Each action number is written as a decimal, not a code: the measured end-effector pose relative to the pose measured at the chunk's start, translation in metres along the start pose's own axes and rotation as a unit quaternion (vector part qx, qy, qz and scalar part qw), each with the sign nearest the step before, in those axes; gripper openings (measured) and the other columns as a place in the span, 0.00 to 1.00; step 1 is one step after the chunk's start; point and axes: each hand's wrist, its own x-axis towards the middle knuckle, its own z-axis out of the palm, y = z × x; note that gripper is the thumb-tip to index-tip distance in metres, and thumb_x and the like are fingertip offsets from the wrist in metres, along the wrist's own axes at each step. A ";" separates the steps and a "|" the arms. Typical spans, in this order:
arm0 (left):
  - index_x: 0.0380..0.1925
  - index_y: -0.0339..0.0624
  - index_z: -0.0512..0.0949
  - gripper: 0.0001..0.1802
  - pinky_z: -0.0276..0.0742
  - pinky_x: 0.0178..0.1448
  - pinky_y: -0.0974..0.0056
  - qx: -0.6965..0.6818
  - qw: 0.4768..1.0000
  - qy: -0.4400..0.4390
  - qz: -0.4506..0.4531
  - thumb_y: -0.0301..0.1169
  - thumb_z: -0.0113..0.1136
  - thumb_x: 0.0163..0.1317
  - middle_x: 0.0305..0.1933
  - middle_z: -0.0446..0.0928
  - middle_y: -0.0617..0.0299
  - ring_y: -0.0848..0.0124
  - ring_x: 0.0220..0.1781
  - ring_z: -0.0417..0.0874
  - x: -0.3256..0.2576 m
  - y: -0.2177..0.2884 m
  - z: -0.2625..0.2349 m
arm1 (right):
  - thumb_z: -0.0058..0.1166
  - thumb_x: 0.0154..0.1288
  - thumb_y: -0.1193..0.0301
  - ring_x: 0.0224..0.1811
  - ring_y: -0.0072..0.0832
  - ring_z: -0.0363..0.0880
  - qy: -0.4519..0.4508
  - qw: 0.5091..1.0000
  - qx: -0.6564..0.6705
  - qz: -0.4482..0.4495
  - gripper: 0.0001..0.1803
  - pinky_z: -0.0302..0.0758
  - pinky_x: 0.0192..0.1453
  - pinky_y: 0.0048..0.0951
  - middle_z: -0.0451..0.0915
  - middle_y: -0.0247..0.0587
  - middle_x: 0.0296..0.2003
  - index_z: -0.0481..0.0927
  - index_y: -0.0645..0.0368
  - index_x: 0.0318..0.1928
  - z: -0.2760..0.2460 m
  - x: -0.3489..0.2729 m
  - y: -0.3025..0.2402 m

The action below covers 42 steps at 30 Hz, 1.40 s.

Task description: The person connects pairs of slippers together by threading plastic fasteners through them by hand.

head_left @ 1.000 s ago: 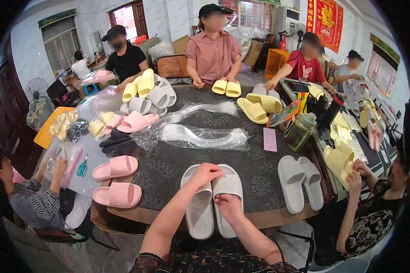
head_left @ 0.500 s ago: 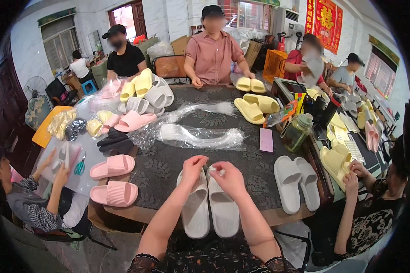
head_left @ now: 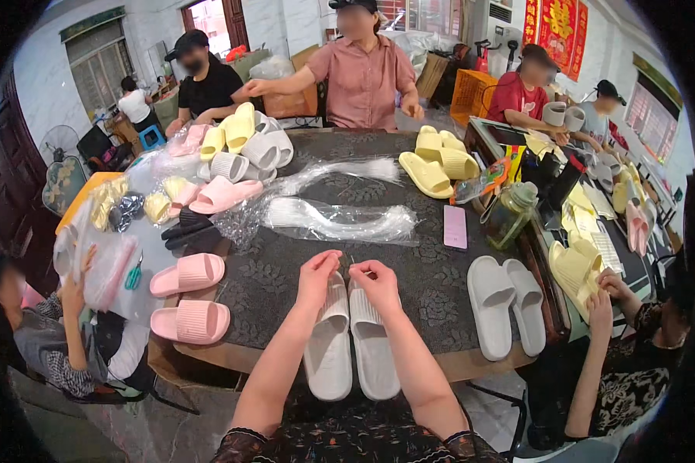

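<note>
Dark patterned table (head_left: 286, 285) taken as landmark. At its centre lie two clear plastic bags of thin white strands: the nearer bag (head_left: 340, 220) long and flat, the farther bag (head_left: 340, 170) narrower, angled toward the far side. On the table's right half, a flat lilac phone (head_left: 455, 226) lies beside a green-tinted glass jar (head_left: 508, 214). On the wall beyond the table's far right corner hangs a red poster (head_left: 557, 27) with gold markings, rectangular. Behind the far edge an orange crate (head_left: 471, 96) stands near a seated person in red. Off the table's left edge a clear bag (head_left: 104, 262) of small goods sits by blue-handled scissors (head_left: 134, 274). At the near edge, centred, a white pair of slippers (head_left: 351, 339) lies side by side, soles down, toes pointing toward the wearer of the camera. Left hand (head_left: 318, 274) rests on the heel end of the left slipper, fingers curled and pinched narrow, apparently on something tiny that cannot be made out. Right hand (head_left: 377, 279) sits over the heel end of the right slipper, fingers likewise drawn in, thumb meeting forefinger. Both hands nearly touch above the gap between the slippers. A pink pair (head_left: 187, 297) lies to the table's near left; another white pair (head_left: 510, 305) to its near right.
</note>
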 end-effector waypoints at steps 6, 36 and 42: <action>0.46 0.39 0.81 0.12 0.67 0.41 0.76 0.024 0.998 -0.060 0.014 0.29 0.53 0.66 0.34 0.76 0.72 0.82 0.35 0.72 0.009 -0.011 -0.002 | 0.63 0.57 0.73 0.29 0.15 0.75 0.020 0.995 0.089 -0.028 0.08 0.73 0.35 0.20 0.82 0.29 0.31 0.83 0.61 0.38 0.004 0.007 0.015; 0.42 0.37 0.81 0.10 0.70 0.45 0.74 0.003 0.998 -0.058 -0.024 0.28 0.61 0.61 0.37 0.80 0.67 0.79 0.39 0.76 0.003 -0.002 0.002 | 0.60 0.59 0.71 0.27 0.13 0.72 0.002 0.999 0.039 -0.008 0.07 0.71 0.33 0.18 0.79 0.28 0.25 0.82 0.62 0.35 0.000 0.002 0.007; 0.42 0.37 0.81 0.11 0.70 0.45 0.74 0.020 0.996 -0.077 -0.041 0.29 0.61 0.61 0.37 0.80 0.67 0.80 0.38 0.76 0.002 0.000 0.002 | 0.59 0.61 0.73 0.29 0.11 0.70 0.009 0.999 0.042 -0.003 0.06 0.69 0.35 0.17 0.78 0.25 0.28 0.81 0.61 0.37 -0.003 0.004 0.010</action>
